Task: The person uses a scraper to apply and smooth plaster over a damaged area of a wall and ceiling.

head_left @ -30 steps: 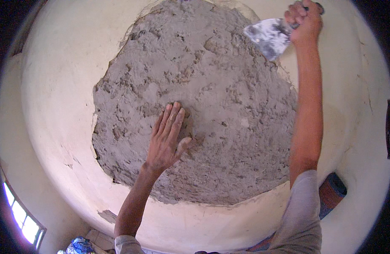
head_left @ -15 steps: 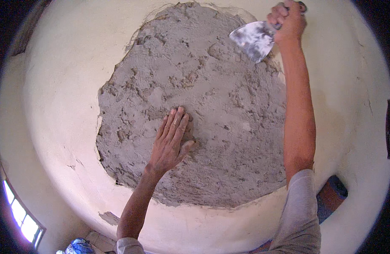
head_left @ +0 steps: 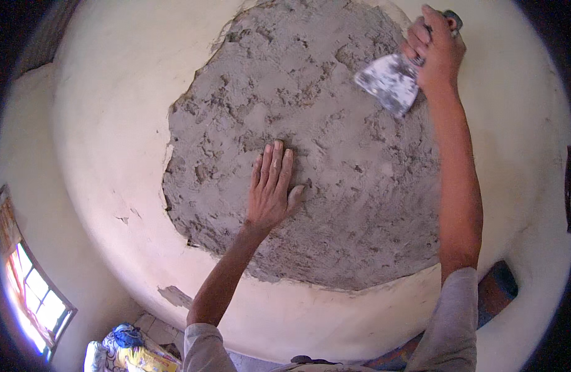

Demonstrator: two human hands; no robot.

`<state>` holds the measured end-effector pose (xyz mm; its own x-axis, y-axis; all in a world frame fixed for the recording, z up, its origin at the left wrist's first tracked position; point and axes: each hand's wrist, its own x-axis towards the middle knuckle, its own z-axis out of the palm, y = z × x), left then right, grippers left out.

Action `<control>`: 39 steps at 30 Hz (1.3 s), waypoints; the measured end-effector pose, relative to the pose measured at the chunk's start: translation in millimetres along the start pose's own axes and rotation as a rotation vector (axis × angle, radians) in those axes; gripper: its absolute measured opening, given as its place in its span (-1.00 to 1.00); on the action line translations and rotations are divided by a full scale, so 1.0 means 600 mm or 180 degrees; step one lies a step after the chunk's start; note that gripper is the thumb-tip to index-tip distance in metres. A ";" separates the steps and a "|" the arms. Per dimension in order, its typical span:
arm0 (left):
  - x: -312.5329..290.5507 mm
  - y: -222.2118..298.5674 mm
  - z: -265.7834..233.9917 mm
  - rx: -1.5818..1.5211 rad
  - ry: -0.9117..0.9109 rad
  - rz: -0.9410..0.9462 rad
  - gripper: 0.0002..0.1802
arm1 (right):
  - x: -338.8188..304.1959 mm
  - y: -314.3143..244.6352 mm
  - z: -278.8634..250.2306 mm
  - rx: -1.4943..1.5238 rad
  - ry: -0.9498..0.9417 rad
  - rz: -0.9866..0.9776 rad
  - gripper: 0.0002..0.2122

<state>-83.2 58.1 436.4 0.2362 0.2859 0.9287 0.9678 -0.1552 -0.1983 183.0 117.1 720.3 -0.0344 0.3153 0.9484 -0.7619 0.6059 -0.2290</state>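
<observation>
A broad patch of rough grey plaster (head_left: 360, 217) covers the middle of the cream wall, pitted and ridged over much of its face. My left hand (head_left: 272, 186) lies flat on it near the centre, fingers stretched upward and thumb out to the right. At the patch's upper right edge, my right hand (head_left: 437, 49) grips a putty knife (head_left: 391, 84) by its dark handle. Its wide metal blade points down and left, smeared with grey, over the plaster; whether it touches the surface I cannot tell.
Bare cream wall (head_left: 112, 155) surrounds the patch, with a small chipped spot (head_left: 175, 296) at lower left. A bright window (head_left: 37, 291) with a curtain is at far left. Below it lie colourful cloths (head_left: 140, 353). A dark blue and reddish rolled item (head_left: 497, 291) stands at lower right.
My view has shifted, so wall and patch sit further right and the window shows more. The putty knife has moved slightly down along the upper right edge. My left hand stays flat on the plaster.
</observation>
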 end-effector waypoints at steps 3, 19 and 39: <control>-0.009 0.016 0.011 0.0007 0.0117 -0.0355 -0.24 | -0.072 -0.038 0.034 -0.0592 0.0335 -0.0430 -0.80; -0.216 0.266 -0.017 -0.5297 -0.0365 -0.3673 -0.60 | -0.638 0.093 -0.006 -0.0252 0.0834 -0.0411 -0.80; -0.030 0.208 -0.021 -0.1446 -0.0346 0.0693 -0.64 | -0.658 0.104 -0.044 -0.1959 0.0122 0.1352 -0.69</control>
<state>32.2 21.3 398.9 0.4589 0.2942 0.8383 0.7653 -0.6102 -0.2048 166.1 49.8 325.9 -0.2137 0.6316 0.7452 -0.1882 0.7219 -0.6659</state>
